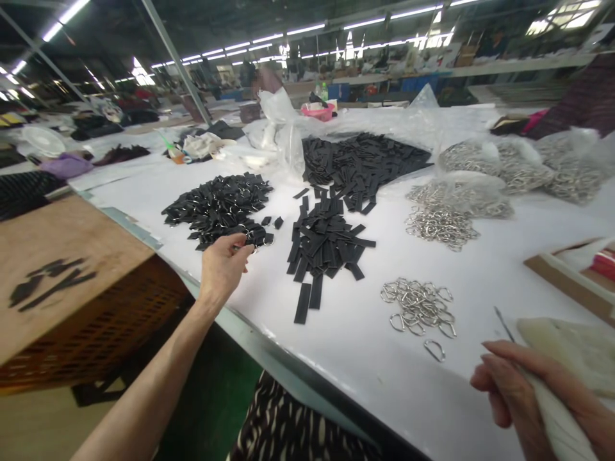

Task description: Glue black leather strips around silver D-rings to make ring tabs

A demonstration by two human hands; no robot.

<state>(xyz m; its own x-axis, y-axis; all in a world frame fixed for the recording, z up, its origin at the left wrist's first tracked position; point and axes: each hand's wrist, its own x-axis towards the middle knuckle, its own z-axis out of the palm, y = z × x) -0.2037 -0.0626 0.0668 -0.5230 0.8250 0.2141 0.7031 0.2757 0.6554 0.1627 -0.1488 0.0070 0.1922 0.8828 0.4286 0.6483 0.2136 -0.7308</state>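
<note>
My left hand [225, 266] is at the near edge of a heap of black strap tabs with metal rings [221, 202], thumb and forefinger pinched together. What lies between those fingertips is mostly hidden. At the lower right, my right hand [538, 397] is closed around a thin-tipped tool with a white handle [552, 410], its metal tip pointing up and left. Loose silver D-rings [420, 307] lie to the left of that hand, one apart from the others. Between the hands is a pile of short black webbing strips [327, 240], two lying in front.
Farther back, a larger mass of black strips [365, 160] spills from a clear plastic bag [291, 137]. Bags of metal rings [521, 163] stand at right. A yellowish slab [567, 352] and a cardboard box [571, 282] are near my right hand. An orange crate [96, 326] with a wooden top is left.
</note>
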